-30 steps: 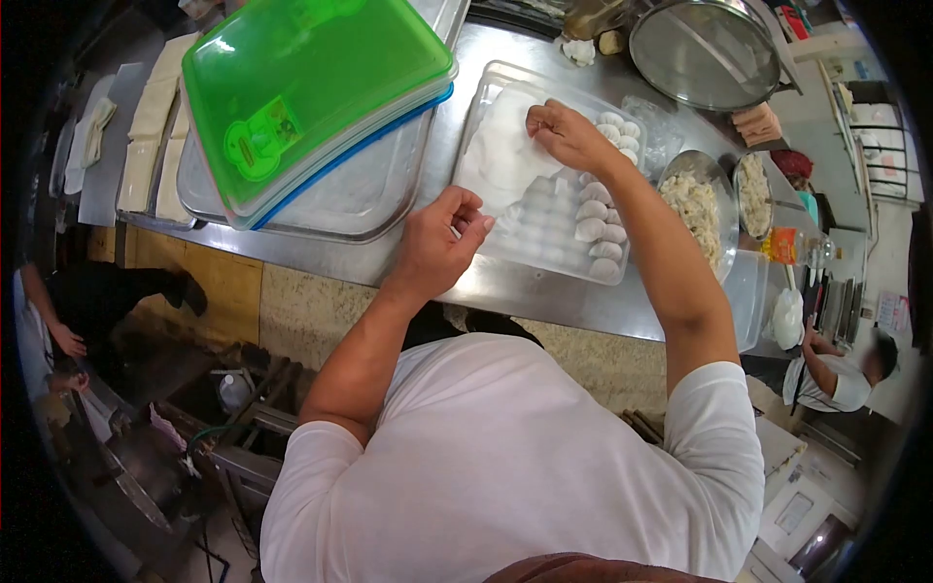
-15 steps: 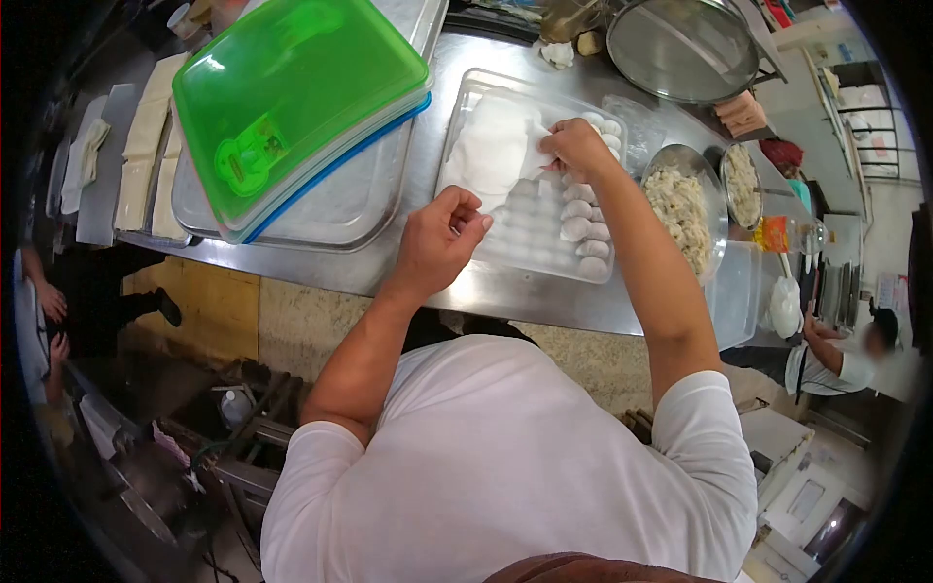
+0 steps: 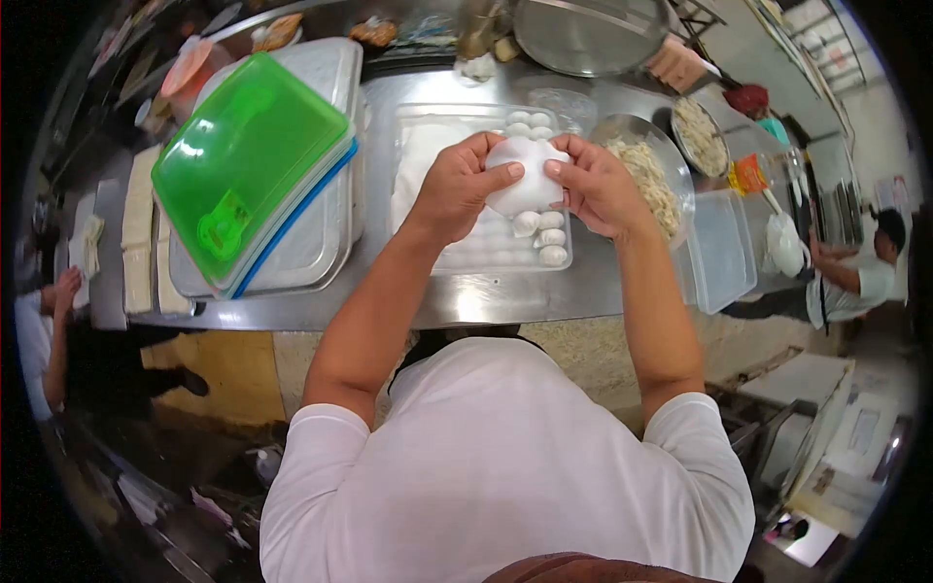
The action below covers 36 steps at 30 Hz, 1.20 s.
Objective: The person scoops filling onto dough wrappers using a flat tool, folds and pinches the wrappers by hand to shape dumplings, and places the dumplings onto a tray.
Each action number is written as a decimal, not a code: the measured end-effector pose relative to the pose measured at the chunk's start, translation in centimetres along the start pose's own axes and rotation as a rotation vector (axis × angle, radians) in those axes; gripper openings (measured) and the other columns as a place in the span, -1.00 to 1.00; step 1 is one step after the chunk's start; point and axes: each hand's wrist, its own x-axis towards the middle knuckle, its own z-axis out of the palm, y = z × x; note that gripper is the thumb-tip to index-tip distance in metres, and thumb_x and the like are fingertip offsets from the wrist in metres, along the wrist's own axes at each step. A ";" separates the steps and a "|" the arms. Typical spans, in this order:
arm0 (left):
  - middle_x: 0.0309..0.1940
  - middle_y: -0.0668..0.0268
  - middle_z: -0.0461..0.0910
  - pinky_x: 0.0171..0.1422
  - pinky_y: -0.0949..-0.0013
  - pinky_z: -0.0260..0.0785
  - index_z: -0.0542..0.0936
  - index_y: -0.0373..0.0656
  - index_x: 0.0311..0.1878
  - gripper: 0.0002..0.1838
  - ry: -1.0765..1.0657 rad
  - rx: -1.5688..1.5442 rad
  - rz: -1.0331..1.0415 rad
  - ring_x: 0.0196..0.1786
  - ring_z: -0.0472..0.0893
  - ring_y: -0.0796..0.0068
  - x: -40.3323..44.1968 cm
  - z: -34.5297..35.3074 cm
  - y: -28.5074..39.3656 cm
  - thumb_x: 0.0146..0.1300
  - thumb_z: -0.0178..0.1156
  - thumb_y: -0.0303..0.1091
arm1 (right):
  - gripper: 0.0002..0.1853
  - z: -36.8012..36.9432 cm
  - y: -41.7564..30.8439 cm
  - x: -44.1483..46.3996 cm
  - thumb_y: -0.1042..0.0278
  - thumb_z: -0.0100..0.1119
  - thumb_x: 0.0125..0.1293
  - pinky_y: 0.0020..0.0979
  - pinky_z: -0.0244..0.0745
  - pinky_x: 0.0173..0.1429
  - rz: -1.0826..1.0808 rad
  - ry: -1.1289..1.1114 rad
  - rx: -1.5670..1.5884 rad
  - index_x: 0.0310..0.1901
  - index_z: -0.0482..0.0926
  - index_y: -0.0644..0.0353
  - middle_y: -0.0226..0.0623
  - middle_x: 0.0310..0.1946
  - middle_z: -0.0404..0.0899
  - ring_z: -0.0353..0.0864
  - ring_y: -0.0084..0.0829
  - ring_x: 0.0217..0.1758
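Note:
My left hand (image 3: 455, 189) pinches the left edge of a thin white round dough wrapper (image 3: 526, 185), thumb on top. Opposite it, my right hand (image 3: 601, 187) grips the wrapper's right edge. The wrapper is raised above a clear plastic tray (image 3: 466, 260). Plump white dough pieces (image 3: 551, 256) line the tray's right side, several at the far end and several near the front. A white cloth or sheet (image 3: 413, 170) covers the left part. Some of the tray is hidden behind my hands.
Right of the tray stands a bowl (image 3: 686, 194) of pale chopped filling, with a second bowl (image 3: 702, 136) behind it. An empty-looking plastic container (image 3: 724, 253) sits nearby. Stacked green-lidded boxes (image 3: 262, 165) are at left. One person (image 3: 855, 272) stands right, another (image 3: 49, 340) left.
Both hands have come together over the tray and now hold a dough wrapper between them; earlier they were apart at the cloth. The view has shifted.

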 end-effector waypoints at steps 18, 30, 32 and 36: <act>-0.04 -0.02 0.60 0.01 0.04 0.54 0.50 -0.17 0.15 -0.62 -0.581 2.072 0.262 -0.11 0.66 -0.06 6.2 10.4 -9.4 0.30 0.25 -0.33 | -0.68 -9.6 12.8 -17.4 0.33 0.15 0.49 -0.10 0.58 0.25 -0.212 0.626 0.599 0.17 0.54 0.31 -0.17 0.08 0.66 0.68 -0.24 0.13; -0.07 -0.01 0.70 0.14 0.02 0.51 0.64 -0.09 0.18 -0.49 -0.556 2.142 -0.033 0.05 0.67 0.02 8.3 14.6 -7.3 0.17 0.02 -0.62 | -0.57 -12.6 14.6 -20.3 0.16 0.02 0.58 0.04 0.51 0.37 -0.247 0.638 0.912 0.24 0.45 0.36 -0.03 0.18 0.60 0.61 -0.09 0.25; -0.11 -0.02 0.70 0.18 0.04 0.49 0.63 -0.14 0.20 -0.49 -0.703 2.029 0.015 0.03 0.66 -0.04 8.1 12.9 -9.6 0.17 0.02 -0.64 | -0.58 -13.1 14.7 -20.0 0.15 0.02 0.58 0.04 0.50 0.37 -0.257 0.612 0.940 0.22 0.46 0.35 -0.03 0.18 0.60 0.61 -0.09 0.25; -0.08 -0.06 0.69 0.18 0.04 0.49 0.62 -0.16 0.21 -0.46 -0.627 1.992 -0.053 0.05 0.66 -0.05 8.5 13.8 -8.2 0.12 0.04 -0.66 | -0.59 -13.8 14.6 -19.4 0.15 0.01 0.58 0.05 0.50 0.37 -0.250 0.591 0.964 0.23 0.45 0.32 -0.04 0.18 0.60 0.62 -0.10 0.25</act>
